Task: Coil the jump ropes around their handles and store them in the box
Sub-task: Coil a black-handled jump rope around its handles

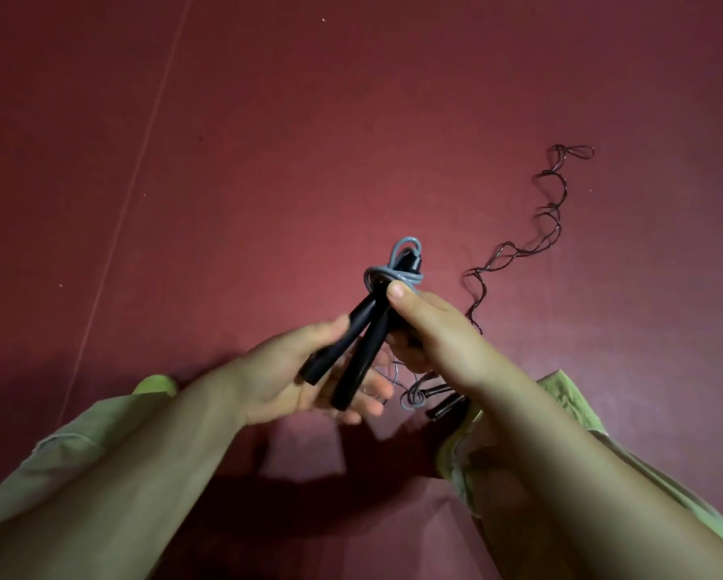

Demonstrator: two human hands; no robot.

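- Two black, tapered plastic jump-rope handles (pixel 353 349) are being held above the dark red floor mat (pixel 226 161), their long axes running from the lower left up toward the upper right, splayed apart at the near ends and meeting at the far ends.
- The grey-blue cord (pixel 395 275) is sitting in several turns around the far ends of the handles, with a small loop sticking up beyond.
- The left hand (pixel 309 383) is cupping the near ends from below, its fingers loosely curled around them.
- The right hand (pixel 431 328) is coming in from the right, its thumb pressing the coil against the handles, pinching it in place; it is the nearer hand to the winding.
- A loose grey tail seems to be trailing below the hands, though blur makes this uncertain.
- A second rope, a thin dark kinked cord (pixel 531 240), is lying uncoiled on the mat to the right, well apart from the bundle; its black handles (pixel 443 401) are lying just under the right wrist.
- No box is showing, so storing is probably some way off.
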